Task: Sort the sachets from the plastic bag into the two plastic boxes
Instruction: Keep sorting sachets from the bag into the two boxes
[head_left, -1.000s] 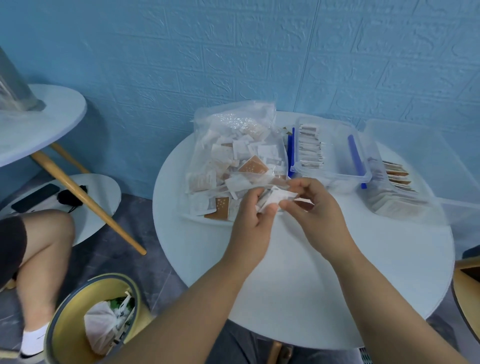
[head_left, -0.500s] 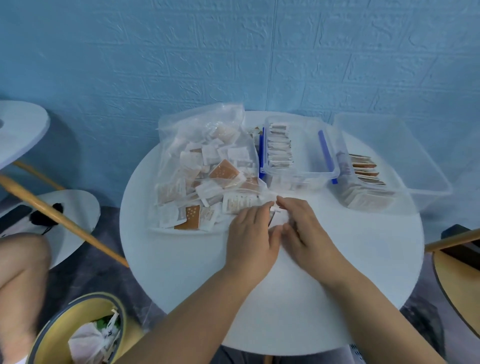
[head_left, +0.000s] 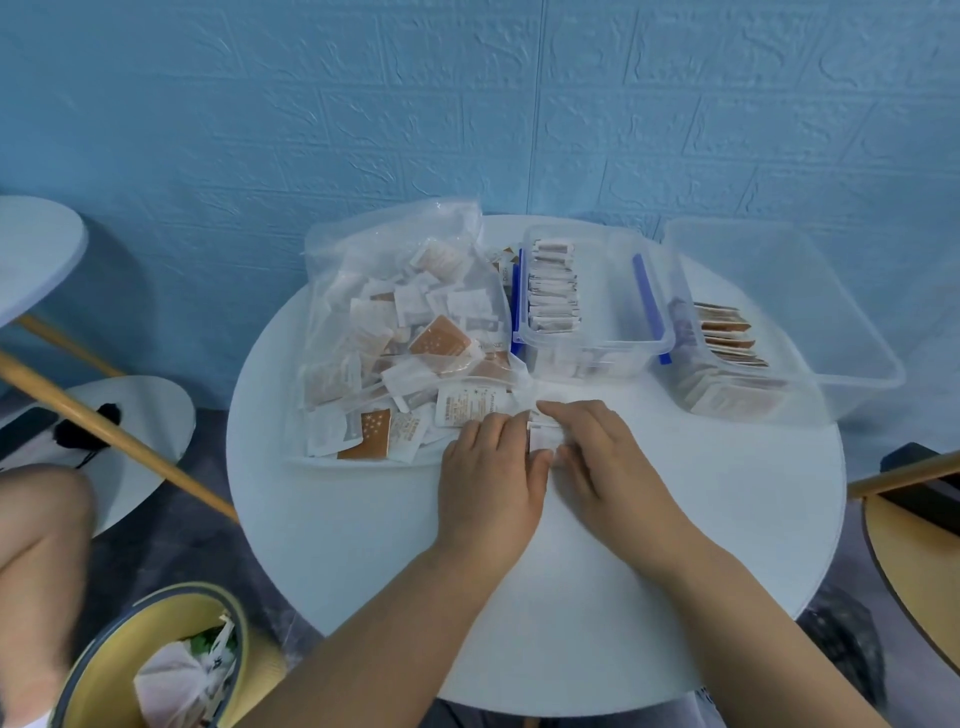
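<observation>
White plastic covers the round surface (head_left: 571, 597), and both hands lie low on it near its middle. The left hand (head_left: 491, 467) and right hand (head_left: 610, 457) sit side by side, nearly touching, with a few white sachets (head_left: 543, 440) flat on the surface between and under their fingers. Neither grip is closed: the fingers of both hands lie fairly straight and press down on these sachets. How many sachets lie there cannot be told.

Just beyond the left hand is the clear bag (head_left: 363, 270), slumped on the surface with its mouth toward the hands. It is full of loose packets (head_left: 440, 338), mostly white, some brown with pale spots, and a few spill out at the mouth, touching the left fingertips.

To the right of the bag, touching it, stands the small box (head_left: 597, 345), clear with blue clips (head_left: 647, 296). A row of white sachets (head_left: 553, 291) stands on edge along its left side. Just beside it on the right is the big box (head_left: 810, 312), also clear, overhanging the far edge of the surface. Brown-edged sachets (head_left: 727, 332) are packed at its left end.

Behind everything is a blue wall (head_left: 467, 104). At lower left stand a yellow-lined bin (head_left: 104, 670) and another person's bare knee (head_left: 41, 519).
</observation>
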